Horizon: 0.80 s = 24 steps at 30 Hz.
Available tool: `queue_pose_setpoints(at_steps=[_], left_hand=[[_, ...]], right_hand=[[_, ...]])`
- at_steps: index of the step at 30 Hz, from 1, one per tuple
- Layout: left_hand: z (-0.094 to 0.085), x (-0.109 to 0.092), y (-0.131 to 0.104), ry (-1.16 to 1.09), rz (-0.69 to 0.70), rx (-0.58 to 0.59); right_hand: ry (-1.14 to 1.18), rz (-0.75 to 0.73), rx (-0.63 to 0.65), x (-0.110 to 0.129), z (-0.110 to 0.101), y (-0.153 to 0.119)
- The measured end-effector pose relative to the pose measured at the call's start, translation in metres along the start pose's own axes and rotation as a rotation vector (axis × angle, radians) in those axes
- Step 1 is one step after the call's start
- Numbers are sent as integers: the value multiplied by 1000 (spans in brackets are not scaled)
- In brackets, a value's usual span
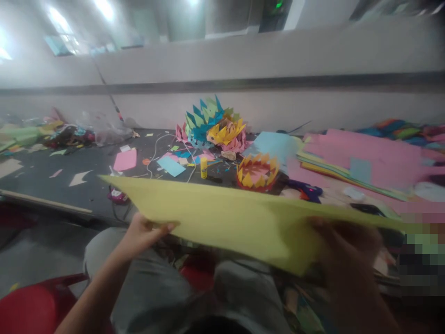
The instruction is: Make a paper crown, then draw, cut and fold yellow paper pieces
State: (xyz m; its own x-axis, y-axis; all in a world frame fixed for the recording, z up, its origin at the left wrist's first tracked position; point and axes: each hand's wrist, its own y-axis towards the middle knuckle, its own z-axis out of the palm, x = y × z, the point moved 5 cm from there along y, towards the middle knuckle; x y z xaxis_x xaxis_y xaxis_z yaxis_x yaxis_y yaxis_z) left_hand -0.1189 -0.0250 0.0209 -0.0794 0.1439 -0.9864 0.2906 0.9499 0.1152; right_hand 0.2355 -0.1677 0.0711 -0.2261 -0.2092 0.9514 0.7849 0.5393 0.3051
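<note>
A large yellow-green paper sheet (222, 213) is held up over my lap at the table's front edge. My left hand (146, 234) pinches its lower left edge, thumb on the near face. My right hand (351, 241), dark and blurred, grips the sheet toward its right end. Beyond the sheet stand a yellow glue stick (203, 168) and a red and yellow paper crown (257, 172). Right of the crown lies a dark blue and orange glue gun (304, 189).
Behind, a pile of spiked paper crowns (212, 123) sits by the wall. Stacked pink sheets (368, 155) cover the right of the dark table (93, 160). Paper scraps and white cords lie about. A red stool (31, 308) is at lower left.
</note>
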Motion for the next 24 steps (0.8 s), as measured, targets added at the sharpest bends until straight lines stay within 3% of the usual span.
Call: queue_pose_setpoints(at_steps=[2, 5, 13, 19, 24], left_hand=[[0, 2, 27, -47, 34, -102], [4, 15, 50, -81, 51, -177], [10, 41, 53, -10, -42, -179], [19, 33, 63, 11, -30, -104], [11, 8, 71, 15, 29, -200]], right_hand=[[144, -105, -9, 7, 13, 17], [170, -28, 82, -7, 31, 29], [22, 171, 389, -65, 49, 31], [-72, 223, 407, -72, 51, 33], [-25, 93, 344, -49, 47, 40]])
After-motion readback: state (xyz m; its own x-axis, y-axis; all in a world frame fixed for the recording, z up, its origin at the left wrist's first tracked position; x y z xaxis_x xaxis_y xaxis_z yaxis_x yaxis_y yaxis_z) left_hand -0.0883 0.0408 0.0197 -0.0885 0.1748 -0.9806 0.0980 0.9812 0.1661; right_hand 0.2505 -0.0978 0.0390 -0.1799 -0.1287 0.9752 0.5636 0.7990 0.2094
